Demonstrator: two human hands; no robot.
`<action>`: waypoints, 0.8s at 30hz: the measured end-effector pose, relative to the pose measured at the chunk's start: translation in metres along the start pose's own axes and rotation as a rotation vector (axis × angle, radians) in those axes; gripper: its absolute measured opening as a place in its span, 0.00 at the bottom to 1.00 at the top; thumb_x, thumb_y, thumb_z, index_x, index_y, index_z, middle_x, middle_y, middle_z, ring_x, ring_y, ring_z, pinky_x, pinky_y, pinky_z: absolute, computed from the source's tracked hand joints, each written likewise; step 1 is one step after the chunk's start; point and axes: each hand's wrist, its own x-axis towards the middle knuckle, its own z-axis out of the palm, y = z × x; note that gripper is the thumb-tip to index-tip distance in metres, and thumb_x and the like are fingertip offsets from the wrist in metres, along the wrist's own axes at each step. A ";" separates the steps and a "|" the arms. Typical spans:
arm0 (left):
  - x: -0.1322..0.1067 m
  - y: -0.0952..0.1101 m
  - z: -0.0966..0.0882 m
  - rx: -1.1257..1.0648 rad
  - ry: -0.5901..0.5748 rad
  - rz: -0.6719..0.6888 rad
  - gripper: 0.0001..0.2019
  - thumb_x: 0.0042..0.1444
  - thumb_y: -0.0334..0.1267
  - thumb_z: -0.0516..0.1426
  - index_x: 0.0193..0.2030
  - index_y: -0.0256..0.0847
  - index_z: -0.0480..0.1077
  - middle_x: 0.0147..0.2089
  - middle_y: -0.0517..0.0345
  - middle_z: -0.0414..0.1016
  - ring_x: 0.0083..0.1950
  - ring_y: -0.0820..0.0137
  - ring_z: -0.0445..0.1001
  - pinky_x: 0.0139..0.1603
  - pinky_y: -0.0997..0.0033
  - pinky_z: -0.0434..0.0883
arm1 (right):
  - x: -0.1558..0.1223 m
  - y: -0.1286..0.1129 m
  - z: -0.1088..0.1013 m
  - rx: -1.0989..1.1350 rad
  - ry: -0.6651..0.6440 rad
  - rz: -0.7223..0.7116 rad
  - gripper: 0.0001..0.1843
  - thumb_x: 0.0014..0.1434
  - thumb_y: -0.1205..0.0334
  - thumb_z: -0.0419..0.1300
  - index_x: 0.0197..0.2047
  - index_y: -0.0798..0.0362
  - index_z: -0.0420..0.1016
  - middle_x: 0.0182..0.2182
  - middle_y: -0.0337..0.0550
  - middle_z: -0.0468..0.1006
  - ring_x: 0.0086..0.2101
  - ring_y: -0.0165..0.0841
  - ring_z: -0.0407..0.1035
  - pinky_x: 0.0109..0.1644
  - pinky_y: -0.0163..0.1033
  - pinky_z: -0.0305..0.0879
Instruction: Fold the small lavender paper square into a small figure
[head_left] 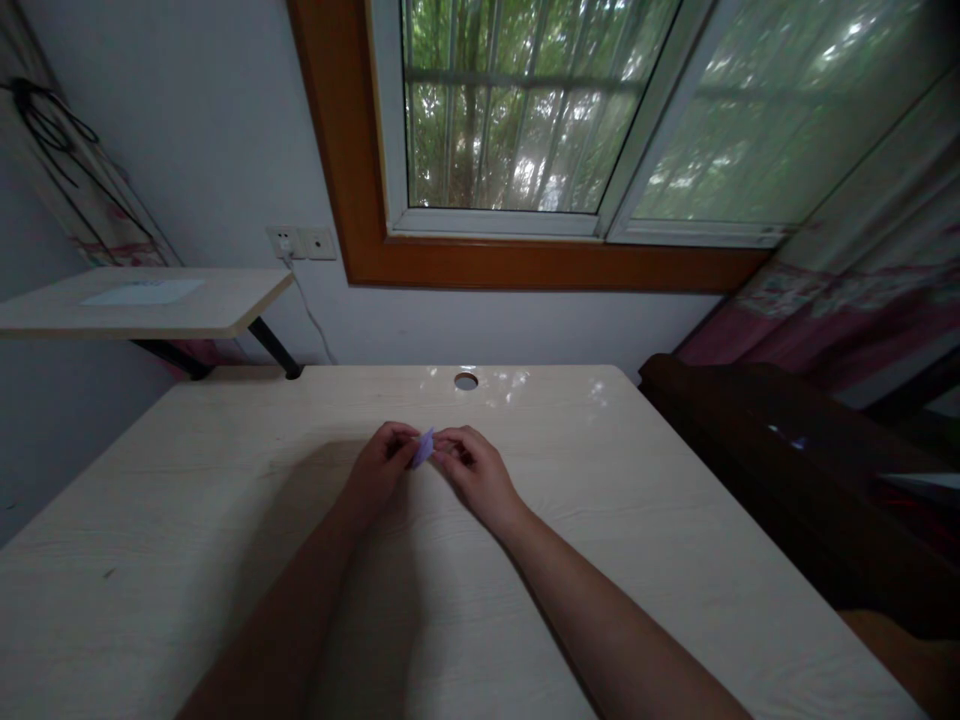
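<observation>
A small, thin purple piece (424,449), which looks like folded paper, is held up between my two hands over the middle of the desk. My left hand (380,464) pinches its left side between thumb and fingers. On the other side, the closed fingertips of my right hand (475,467) grip its right edge. The fingers cover part of the piece, so its full shape is hidden.
The pale wooden desk (600,600) has a round cable hole (466,381) near its back edge. A raised shelf (225,310) with a sheet of paper (144,291) stands at the left. Dark furniture (720,440) flanks the right side. Behind are a wall socket (286,243) and a window (525,120).
</observation>
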 end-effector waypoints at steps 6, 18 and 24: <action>0.000 -0.002 -0.002 0.030 -0.027 0.021 0.10 0.54 0.41 0.61 0.40 0.41 0.69 0.32 0.61 0.71 0.32 0.72 0.69 0.33 0.73 0.67 | 0.000 -0.002 -0.001 -0.025 -0.032 -0.032 0.11 0.60 0.61 0.62 0.48 0.48 0.77 0.37 0.43 0.75 0.34 0.31 0.69 0.39 0.36 0.65; -0.001 -0.008 -0.002 -0.038 -0.096 0.043 0.12 0.54 0.43 0.62 0.42 0.39 0.70 0.31 0.61 0.71 0.32 0.73 0.72 0.34 0.72 0.70 | 0.001 0.001 -0.002 0.044 -0.028 -0.007 0.04 0.57 0.61 0.65 0.36 0.48 0.81 0.36 0.43 0.74 0.33 0.31 0.68 0.35 0.36 0.66; -0.001 -0.008 -0.002 -0.094 -0.138 -0.013 0.16 0.51 0.42 0.65 0.44 0.40 0.69 0.33 0.60 0.73 0.33 0.71 0.75 0.36 0.69 0.72 | 0.002 0.000 -0.003 0.055 -0.004 -0.012 0.04 0.57 0.63 0.64 0.37 0.48 0.81 0.37 0.44 0.75 0.34 0.32 0.70 0.36 0.36 0.66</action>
